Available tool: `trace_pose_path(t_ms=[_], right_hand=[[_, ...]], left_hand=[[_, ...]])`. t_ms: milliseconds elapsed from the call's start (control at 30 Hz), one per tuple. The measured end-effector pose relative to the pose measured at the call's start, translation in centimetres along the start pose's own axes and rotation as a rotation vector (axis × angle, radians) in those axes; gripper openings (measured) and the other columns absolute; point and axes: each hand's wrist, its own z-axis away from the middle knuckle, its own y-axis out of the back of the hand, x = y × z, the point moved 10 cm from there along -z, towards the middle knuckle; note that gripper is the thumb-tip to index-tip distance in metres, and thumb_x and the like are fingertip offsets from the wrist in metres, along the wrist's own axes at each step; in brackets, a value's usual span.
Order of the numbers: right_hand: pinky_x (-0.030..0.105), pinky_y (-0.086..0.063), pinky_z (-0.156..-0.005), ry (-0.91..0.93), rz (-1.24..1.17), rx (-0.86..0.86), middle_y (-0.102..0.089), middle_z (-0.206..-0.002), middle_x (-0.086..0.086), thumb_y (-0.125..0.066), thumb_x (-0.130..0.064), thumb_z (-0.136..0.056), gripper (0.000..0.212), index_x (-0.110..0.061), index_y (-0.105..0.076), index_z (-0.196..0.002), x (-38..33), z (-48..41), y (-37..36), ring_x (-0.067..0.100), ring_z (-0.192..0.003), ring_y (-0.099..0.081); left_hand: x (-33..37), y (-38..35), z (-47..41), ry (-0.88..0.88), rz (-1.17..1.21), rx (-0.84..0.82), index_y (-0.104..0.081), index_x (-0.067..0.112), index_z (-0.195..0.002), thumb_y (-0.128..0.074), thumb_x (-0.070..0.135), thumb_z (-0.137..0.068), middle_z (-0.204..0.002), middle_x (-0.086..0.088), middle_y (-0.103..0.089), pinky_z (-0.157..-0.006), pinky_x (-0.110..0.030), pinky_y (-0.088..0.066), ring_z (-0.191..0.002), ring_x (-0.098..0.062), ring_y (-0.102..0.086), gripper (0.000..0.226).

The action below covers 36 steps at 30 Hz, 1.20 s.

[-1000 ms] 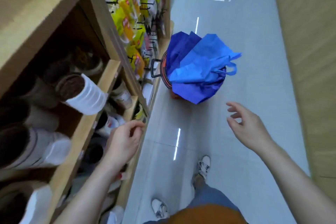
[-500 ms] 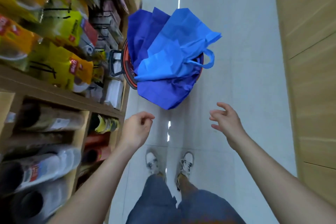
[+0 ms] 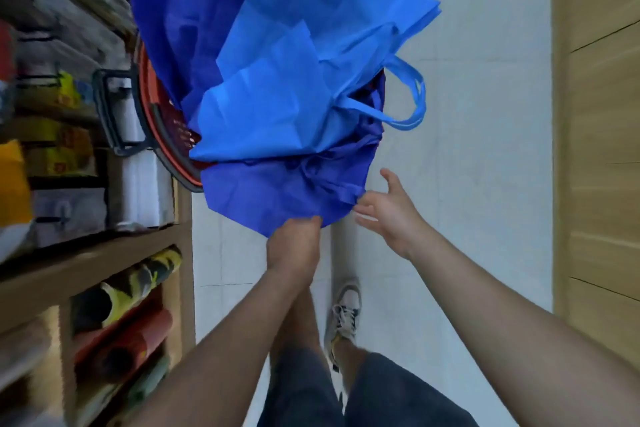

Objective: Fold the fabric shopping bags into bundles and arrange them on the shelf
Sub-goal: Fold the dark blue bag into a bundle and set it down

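No legible text or labels.

Two blues logged in the fabric. The top bag [image 3: 294, 80], frame centre, is bright mid-blue and plain, and its loop handle [image 3: 420, 94] matches. The lower bag [image 3: 277, 194] beneath is deeper royal blue, also unpatterned.

We note:
- basket rim [image 3: 147, 107], left centre: orange-red
- basket handle [image 3: 103, 107]: black
- floor [image 3: 485, 114]: pale grey-white tile
- wall panel [image 3: 602, 114], right edge: tan wood grain
- shelf [image 3: 104, 253], lower left: brown wood
- yellow-and-black roll [image 3: 138, 281]
- red roll [image 3: 131, 340]
- shoe [image 3: 343, 308]: white-grey with dark laces
- shorts [image 3: 381, 392]: dark denim blue
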Motion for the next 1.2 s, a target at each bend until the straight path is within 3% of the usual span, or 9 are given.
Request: trace_pose_path(t_ms=[133,300,433,500,633,767,900,1033,1200], right_hand=[[0.039,-0.046,-0.102,0.423,0.609,-0.065,-0.025,-0.152,-0.011,-0.049,0.011,-0.076,0.095,-0.037,-0.016,-0.151,-7.0,1.4,-1.2,0.021,-0.139,-0.037],[0.041,-0.034,-0.116,0.533,0.51,-0.313,-0.002,-0.163,-0.02,-0.083,-0.018,-0.074,0.126,-0.053,0.012,-0.148,-12.5,7.4,-3.8,0.0,-0.148,-0.013],[0.026,-0.034,-0.111,0.491,0.463,-0.406,-0.018,-0.158,-0.027,-0.09,-0.039,-0.064,0.134,-0.051,0.012,-0.149,-15.7,12.7,-4.5,-0.012,-0.142,-0.019],[0.027,-0.041,-0.105,0.533,0.378,-0.242,-0.038,-0.149,-0.024,-0.087,-0.043,-0.066,0.124,-0.048,0.002,-0.152,-17.8,13.4,-3.2,-0.009,-0.134,-0.038],[0.034,-0.055,-0.091,0.619,0.085,-0.068,-0.068,-0.117,-0.013,-0.075,-0.009,-0.083,0.077,-0.033,-0.036,-0.145,-22.1,14.7,0.6,0.008,-0.103,-0.068],[0.027,-0.052,-0.095,0.686,-0.034,-0.34,-0.057,-0.136,-0.002,-0.07,0.007,-0.075,0.089,-0.019,-0.028,-0.149,-26.9,18.3,2.4,0.012,-0.122,-0.059],[0.022,-0.048,-0.088,0.786,0.153,-0.17,-0.069,-0.111,-0.004,-0.067,-0.005,-0.086,0.043,-0.017,-0.059,-0.126,-30.7,20.5,6.6,0.003,-0.102,-0.062],[0.026,-0.034,-0.065,0.836,0.468,-0.129,-0.055,-0.083,0.024,-0.053,-0.005,-0.096,0.012,0.003,-0.06,-0.09,-34.1,22.5,9.5,0.012,-0.072,-0.044],[0.029,-0.042,-0.071,0.825,0.635,-0.459,-0.06,-0.08,0.011,-0.058,-0.002,-0.095,0.009,0.004,-0.064,-0.095,-37.0,26.6,8.6,0.015,-0.075,-0.056]], left_hand=[[-0.9,9.2,0.4,-0.098,0.191,0.201,-0.057,0.019,-0.114,-0.044,0.026,-0.094,-0.095,-0.008,-0.069,-0.066,-0.038,-0.049,-0.084,-0.036,-0.064,0.025],[-0.5,20.3,1.8,-0.072,1.067,0.312,-0.063,0.017,-0.112,-0.053,0.019,-0.09,-0.102,0.006,-0.07,-0.089,-0.033,-0.051,-0.098,-0.013,-0.064,0.024],[1.3,26.6,1.3,-0.022,1.341,0.449,-0.06,0.012,-0.116,-0.055,0.015,-0.093,-0.11,-0.007,-0.067,-0.094,-0.051,-0.051,-0.103,-0.022,-0.064,0.023],[3.2,29.0,1.1,-0.052,1.365,0.482,-0.057,0.01,-0.117,-0.053,0.011,-0.096,-0.108,-0.004,-0.066,-0.093,-0.037,-0.052,-0.099,-0.014,-0.063,0.021],[7.9,31.1,1.5,-0.18,1.52,0.273,-0.044,0.012,-0.136,-0.046,0.008,-0.1,-0.128,-0.014,-0.061,-0.104,-0.041,-0.048,-0.117,-0.025,-0.06,0.036],[12.0,32.5,4.3,-0.273,1.665,0.1,-0.038,0.017,-0.143,-0.046,0.01,-0.095,-0.138,-0.008,-0.056,-0.111,-0.048,-0.04,-0.128,-0.025,-0.054,0.049],[14.0,35.4,8.1,-0.371,1.486,0.089,-0.044,0.016,-0.133,-0.043,-0.008,-0.091,-0.127,0.003,-0.061,-0.1,-0.031,-0.047,-0.12,-0.009,-0.056,0.048],[10.4,40.6,13.3,-0.27,0.85,0.705,-0.048,0.033,-0.109,-0.065,0.008,-0.076,-0.109,0.01,-0.054,-0.09,-0.034,-0.049,-0.11,-0.012,-0.055,0.044],[7.3,43.7,21.3,-0.026,0.354,1.228,-0.042,0.011,-0.122,-0.087,0.013,-0.062,-0.117,-0.014,-0.045,-0.095,-0.037,-0.035,-0.108,-0.033,-0.043,0.075]])
